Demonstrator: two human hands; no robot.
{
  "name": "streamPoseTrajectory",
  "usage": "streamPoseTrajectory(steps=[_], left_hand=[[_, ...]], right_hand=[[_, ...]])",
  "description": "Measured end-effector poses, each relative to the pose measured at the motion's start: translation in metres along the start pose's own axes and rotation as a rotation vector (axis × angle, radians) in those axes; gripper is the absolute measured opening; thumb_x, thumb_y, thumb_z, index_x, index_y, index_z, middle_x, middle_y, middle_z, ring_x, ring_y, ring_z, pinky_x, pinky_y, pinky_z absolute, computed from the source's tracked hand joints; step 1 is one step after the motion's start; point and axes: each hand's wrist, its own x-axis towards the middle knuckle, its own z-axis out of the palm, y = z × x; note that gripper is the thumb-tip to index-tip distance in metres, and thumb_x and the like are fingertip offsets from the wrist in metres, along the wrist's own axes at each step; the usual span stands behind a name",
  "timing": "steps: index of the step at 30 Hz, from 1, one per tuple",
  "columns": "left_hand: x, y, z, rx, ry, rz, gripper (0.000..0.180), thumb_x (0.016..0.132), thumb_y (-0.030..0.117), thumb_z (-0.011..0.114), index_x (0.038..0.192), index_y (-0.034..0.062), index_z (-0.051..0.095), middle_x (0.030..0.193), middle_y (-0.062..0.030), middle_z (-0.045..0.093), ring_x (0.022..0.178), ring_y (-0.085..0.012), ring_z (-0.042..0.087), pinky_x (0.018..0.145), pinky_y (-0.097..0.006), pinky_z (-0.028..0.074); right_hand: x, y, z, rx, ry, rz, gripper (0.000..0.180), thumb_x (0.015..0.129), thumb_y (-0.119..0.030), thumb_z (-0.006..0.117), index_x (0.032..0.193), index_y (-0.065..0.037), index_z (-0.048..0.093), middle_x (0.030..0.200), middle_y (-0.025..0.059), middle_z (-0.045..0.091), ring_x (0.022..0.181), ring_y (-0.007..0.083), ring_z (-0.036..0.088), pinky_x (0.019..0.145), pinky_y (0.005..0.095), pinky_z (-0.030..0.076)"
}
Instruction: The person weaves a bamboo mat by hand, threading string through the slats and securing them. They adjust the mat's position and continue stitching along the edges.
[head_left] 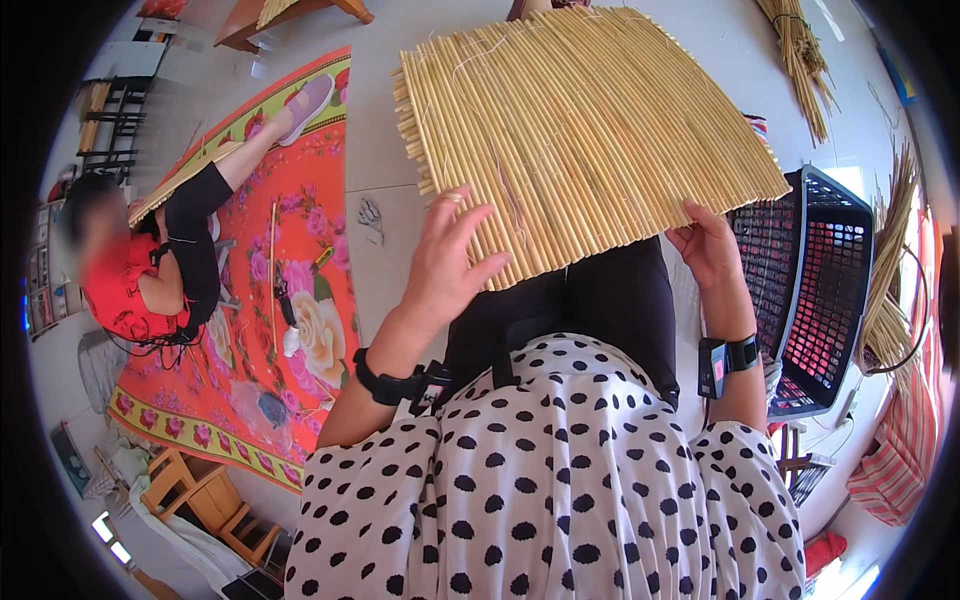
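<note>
A mat of straight yellow reeds, stitched with thin thread, lies over my lap and reaches away from me. Its left side shows uneven reed ends, and loose thread strands run across that side. My left hand is at the near left corner, fingers apart and touching the mat's edge, the thumb stretched over the reeds. At the near right edge, my right hand grips the mat, with one fingertip on top and the other fingers curled below the border. The mat's underside is hidden.
A black plastic crate stands close on my right. Reed bundles lie at the far right. On the left, a person sits by a red flowered floor cloth. A wooden chair is at the lower left.
</note>
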Motion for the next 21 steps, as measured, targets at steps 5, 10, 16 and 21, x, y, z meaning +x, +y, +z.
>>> streamPoseTrajectory(steps=[5,10,16,21], left_hand=[[0.021,0.008,0.02,0.007,0.015,0.125,0.032,0.076,0.015,0.074,0.105,0.0053,0.065,0.111,-0.0123,0.055,0.104,-0.0315,0.055,0.088,-0.039,0.046],[0.027,0.006,0.022,-0.037,-0.009,0.138,0.015,0.077,0.008,0.07,0.09,0.0035,0.064,0.092,-0.0088,0.057,0.088,-0.0288,0.057,0.078,-0.037,0.047],[0.028,0.004,0.014,-0.072,0.0,0.094,0.014,0.077,0.006,0.069,0.087,0.0045,0.06,0.087,-0.0086,0.057,0.085,-0.0287,0.057,0.076,-0.038,0.048],[0.036,0.013,0.002,0.012,-0.034,0.263,0.014,0.076,0.006,0.069,0.085,0.005,0.058,0.096,-0.0077,0.059,0.093,-0.0274,0.057,0.08,-0.036,0.048]], right_hand=[[-0.007,-0.003,0.006,0.017,0.012,-0.009,0.034,0.093,-0.012,0.055,0.124,-0.001,0.049,0.112,0.0138,0.064,0.093,0.0226,0.068,0.077,0.0334,0.059],[-0.003,-0.005,0.0,0.01,-0.032,-0.012,0.036,0.092,-0.012,0.057,0.126,-0.002,0.049,0.11,0.0129,0.065,0.092,0.0215,0.069,0.078,0.0329,0.059],[-0.002,-0.006,-0.003,0.021,-0.025,0.016,0.038,0.091,-0.012,0.057,0.127,-0.001,0.048,0.112,0.0129,0.064,0.093,0.0219,0.068,0.081,0.0344,0.059],[-0.002,-0.006,-0.002,0.026,0.007,0.014,0.04,0.091,-0.011,0.057,0.129,-0.001,0.046,0.115,0.0138,0.063,0.098,0.0234,0.067,0.084,0.0359,0.058]])
